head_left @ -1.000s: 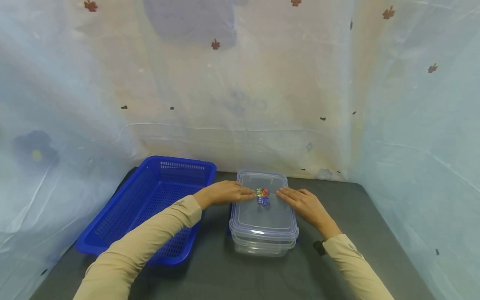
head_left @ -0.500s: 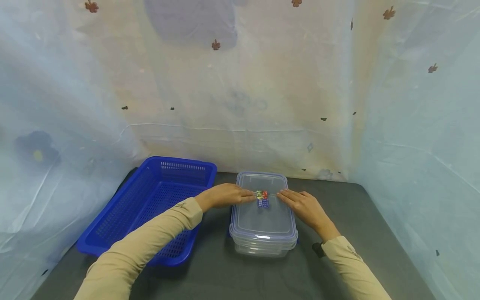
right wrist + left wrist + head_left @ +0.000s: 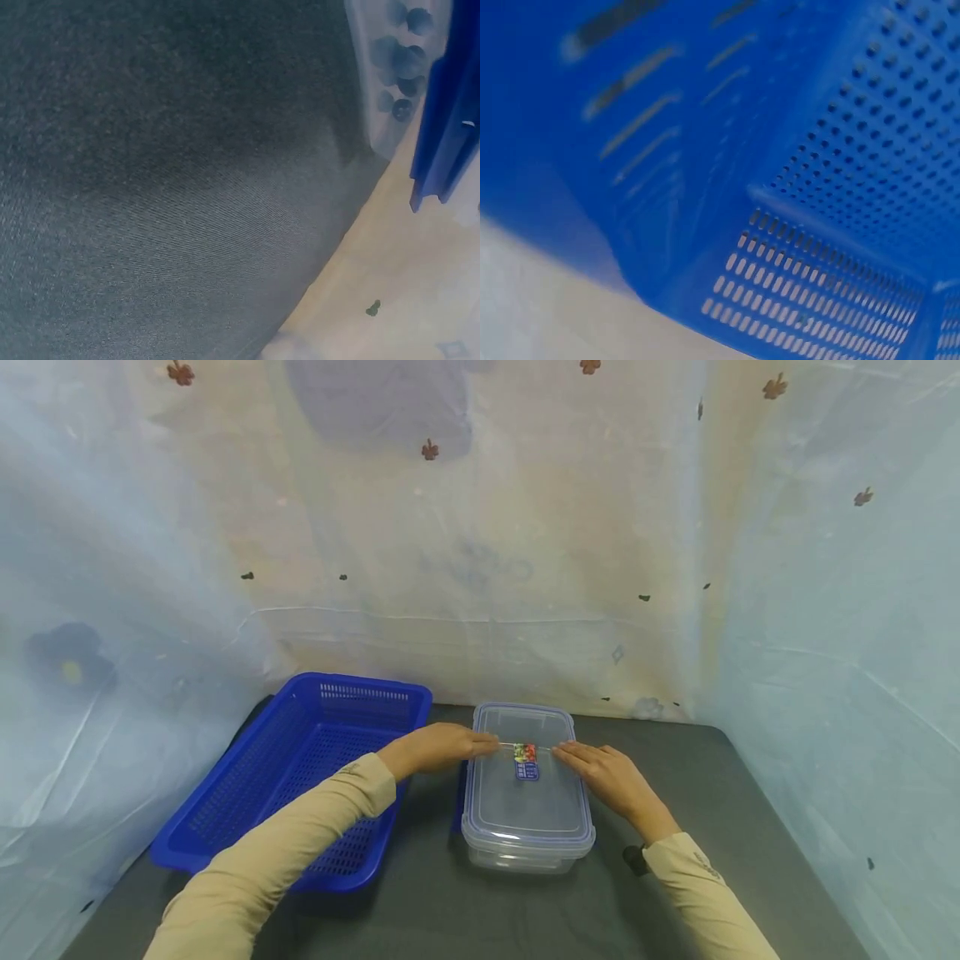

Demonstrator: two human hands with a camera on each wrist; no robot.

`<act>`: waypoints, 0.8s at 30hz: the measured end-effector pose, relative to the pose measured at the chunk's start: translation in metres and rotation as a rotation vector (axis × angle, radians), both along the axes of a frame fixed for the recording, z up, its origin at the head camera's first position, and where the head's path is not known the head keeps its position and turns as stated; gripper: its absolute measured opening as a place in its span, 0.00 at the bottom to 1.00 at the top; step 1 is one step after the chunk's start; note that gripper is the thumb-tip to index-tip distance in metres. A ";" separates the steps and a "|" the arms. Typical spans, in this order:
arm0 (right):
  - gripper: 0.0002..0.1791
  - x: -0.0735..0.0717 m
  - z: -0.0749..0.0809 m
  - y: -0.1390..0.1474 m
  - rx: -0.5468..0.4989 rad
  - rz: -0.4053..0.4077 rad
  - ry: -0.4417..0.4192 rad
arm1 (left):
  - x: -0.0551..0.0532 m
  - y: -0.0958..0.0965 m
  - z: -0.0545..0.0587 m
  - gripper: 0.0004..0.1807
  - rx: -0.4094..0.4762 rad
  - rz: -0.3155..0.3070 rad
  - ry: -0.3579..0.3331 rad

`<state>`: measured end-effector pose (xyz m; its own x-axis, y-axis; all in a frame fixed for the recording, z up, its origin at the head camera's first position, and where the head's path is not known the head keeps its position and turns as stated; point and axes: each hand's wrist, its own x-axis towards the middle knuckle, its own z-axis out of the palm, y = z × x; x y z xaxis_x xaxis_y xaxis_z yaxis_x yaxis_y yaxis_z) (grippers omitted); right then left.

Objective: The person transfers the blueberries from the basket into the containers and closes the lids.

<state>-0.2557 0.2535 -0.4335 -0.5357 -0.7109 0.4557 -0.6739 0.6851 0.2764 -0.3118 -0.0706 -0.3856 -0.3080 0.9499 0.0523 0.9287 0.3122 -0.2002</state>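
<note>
A clear rectangular food storage box (image 3: 517,862) stands on the table, its translucent lid (image 3: 528,806) on top with a fruit-printed label (image 3: 526,762) in the middle. My left hand (image 3: 435,748) reaches in from the left, straight fingertips on the lid near its left edge. From the right, my right hand (image 3: 607,774) rests straight fingers on the lid beside the label. A blue side flap (image 3: 450,127) sticks outward from the box in the right wrist view. Round dark things (image 3: 405,60) show through the box wall there. Neither hand appears in its own wrist view.
A blue perforated plastic basket (image 3: 411,693) stands left of the box, under my left forearm; its slotted wall (image 3: 802,292) fills much of the left wrist view. The dark grey table (image 3: 645,910) meets patterned sheeting (image 3: 525,527) at the back and sides.
My left fingertips have drawn back slightly to the left, showing more of the label. The lid's front edge sits lower on the box. My right hand has hardly moved.
</note>
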 end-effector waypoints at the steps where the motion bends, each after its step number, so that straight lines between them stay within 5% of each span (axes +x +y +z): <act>1: 0.30 0.000 0.001 0.001 -0.011 0.001 -0.008 | -0.001 -0.003 0.003 0.30 0.036 0.023 -0.034; 8: 0.32 0.006 0.007 0.007 -0.226 -0.062 -0.087 | 0.006 -0.020 0.031 0.30 0.482 0.199 -0.221; 12: 0.30 0.017 0.009 0.005 -0.465 -0.060 -0.144 | 0.028 -0.019 0.041 0.31 0.772 0.318 -0.300; 15: 0.29 0.028 0.009 -0.001 -0.619 -0.057 -0.176 | 0.051 -0.012 0.045 0.31 0.954 0.387 -0.420; 20: 0.30 0.049 0.003 -0.016 -0.808 -0.147 -0.318 | 0.081 0.011 0.034 0.32 1.145 0.422 -0.597; 24: 0.36 0.061 -0.009 -0.028 -0.901 -0.197 -0.471 | 0.092 0.024 0.002 0.35 1.231 0.483 -0.629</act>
